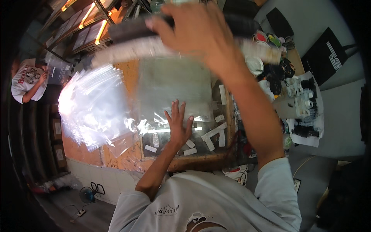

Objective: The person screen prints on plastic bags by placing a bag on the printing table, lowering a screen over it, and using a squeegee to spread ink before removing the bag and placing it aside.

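Note:
My right hand (197,31) is raised over the far side of the table, gripping the top of a screen-printing frame seen almost edge-on. The frame's pale side (127,50) and a dark bar (131,30) along it are smeared by motion. My left hand (179,123) lies with fingers spread on the near part of a clear plastic bag (174,85). This bag rests on a glass-like plate, where several white tape strips (214,131) are stuck. Left of the plate fans out a big shiny stack of clear plastic bags (96,104).
Paint tubs (254,65) and stained bottles (303,102) crowd the right side. A black printed bag (326,56) lies on the grey surface beyond. At far left another person (29,81) holds a printed clear bag (58,69). Shelves (83,29) stand behind; a small fan (88,194) is on the floor.

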### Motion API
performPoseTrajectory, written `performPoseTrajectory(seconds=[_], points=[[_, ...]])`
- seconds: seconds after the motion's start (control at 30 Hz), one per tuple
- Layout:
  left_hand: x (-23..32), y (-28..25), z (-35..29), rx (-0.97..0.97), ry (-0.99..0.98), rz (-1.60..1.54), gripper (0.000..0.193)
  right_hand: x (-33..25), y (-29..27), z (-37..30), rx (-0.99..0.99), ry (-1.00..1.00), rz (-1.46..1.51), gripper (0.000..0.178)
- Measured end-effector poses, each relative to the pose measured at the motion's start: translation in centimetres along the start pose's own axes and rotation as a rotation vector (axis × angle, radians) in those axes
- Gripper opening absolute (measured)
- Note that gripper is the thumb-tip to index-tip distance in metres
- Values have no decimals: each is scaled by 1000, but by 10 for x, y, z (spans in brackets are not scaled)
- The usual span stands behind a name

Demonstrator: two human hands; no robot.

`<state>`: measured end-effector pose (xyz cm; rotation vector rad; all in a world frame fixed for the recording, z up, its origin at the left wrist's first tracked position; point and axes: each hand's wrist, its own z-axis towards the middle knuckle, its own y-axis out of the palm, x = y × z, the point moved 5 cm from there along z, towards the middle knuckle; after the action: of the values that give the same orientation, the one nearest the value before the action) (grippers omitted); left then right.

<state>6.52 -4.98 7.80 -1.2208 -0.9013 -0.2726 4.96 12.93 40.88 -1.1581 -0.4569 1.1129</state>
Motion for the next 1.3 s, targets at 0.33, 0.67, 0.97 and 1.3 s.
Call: performPoseTrajectory(seconds=[0.33,0.67,0.97,1.3], points=[[-13,-48,-104,187,-971,-1683,41,27,183,-172,-62,97,223,49],[-51,-6,-116,319,-1110,-1601,32,137,328,-4,133,30,-125,53],[-39,-15,-121,295,-1070,-1593,36,105,318,-49,-125,70,-108,67],[-50,-7,-114,226,-1031,-1559,40,-31,230,-257,-219,112,26,71]])
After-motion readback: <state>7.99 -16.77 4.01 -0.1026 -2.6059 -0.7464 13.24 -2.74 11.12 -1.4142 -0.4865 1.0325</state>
